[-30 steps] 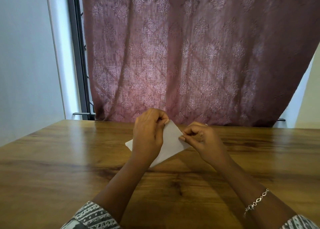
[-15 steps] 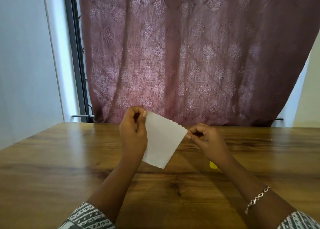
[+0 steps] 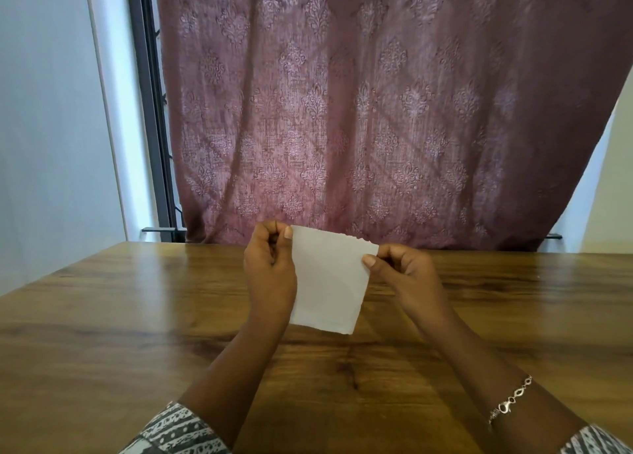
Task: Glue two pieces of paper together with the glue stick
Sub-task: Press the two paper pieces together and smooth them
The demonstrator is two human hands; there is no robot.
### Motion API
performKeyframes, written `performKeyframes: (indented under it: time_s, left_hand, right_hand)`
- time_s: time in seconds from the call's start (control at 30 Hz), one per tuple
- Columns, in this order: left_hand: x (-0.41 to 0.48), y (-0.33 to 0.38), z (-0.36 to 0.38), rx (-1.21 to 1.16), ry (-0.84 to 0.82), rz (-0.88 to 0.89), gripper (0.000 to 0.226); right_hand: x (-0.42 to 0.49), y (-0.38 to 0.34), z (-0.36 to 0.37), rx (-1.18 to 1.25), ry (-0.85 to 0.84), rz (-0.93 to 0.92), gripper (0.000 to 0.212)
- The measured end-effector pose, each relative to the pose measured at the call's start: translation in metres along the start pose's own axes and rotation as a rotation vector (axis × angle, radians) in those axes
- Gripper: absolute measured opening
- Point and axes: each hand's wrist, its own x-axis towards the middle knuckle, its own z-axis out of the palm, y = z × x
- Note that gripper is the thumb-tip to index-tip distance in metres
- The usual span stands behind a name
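white paper (image 3: 329, 282) held up above wooden table (image 3: 137, 316), left hand (image 3: 270, 275) pinching top-left corner, right hand (image 3: 407, 275) pinching right edge, both fingers clamped

Matt white paper (image 3: 329, 278) with one rough torn edge, glossy grained wooden table (image 3: 137, 316), woven patterned cloth curtain (image 3: 376, 110) behind.

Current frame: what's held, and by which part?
White paper, held up by both hands: left hand pinches its upper left corner, right hand pinches its upper right corner.
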Motion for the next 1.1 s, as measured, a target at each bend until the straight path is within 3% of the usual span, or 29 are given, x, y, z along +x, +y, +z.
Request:
performKeyframes:
  time_s: [0.13,0.23,0.37,0.63,0.97,1.1]
  left_hand:
    - [-0.003,0.003,-0.001,0.093,-0.013,-0.001,0.004]
    - [-0.008,0.012,0.0,0.464,-0.083,0.324,0.016]
    - [-0.02,0.023,0.009,0.64,-0.288,0.537,0.029]
    - [-0.021,0.023,0.009,0.582,-0.288,0.541,0.022]
    - [-0.021,0.023,0.007,0.378,-0.307,0.479,0.023]
    - [-0.017,0.024,0.005,0.286,-0.228,0.451,0.014]
  right_hand:
    - [0.001,-0.001,-0.003,-0.081,0.053,-0.058,0.016]
    - [0.001,-0.005,-0.003,-0.186,0.079,-0.121,0.014]
    - [-0.003,-0.012,0.001,-0.307,0.027,-0.237,0.009]
    - [-0.009,-0.023,0.009,-0.412,-0.054,-0.387,0.008]
    - [-0.005,-0.02,0.007,-0.27,-0.101,-0.348,0.007]
    - [-0.003,-0.018,0.005,-0.291,-0.12,-0.313,0.006]
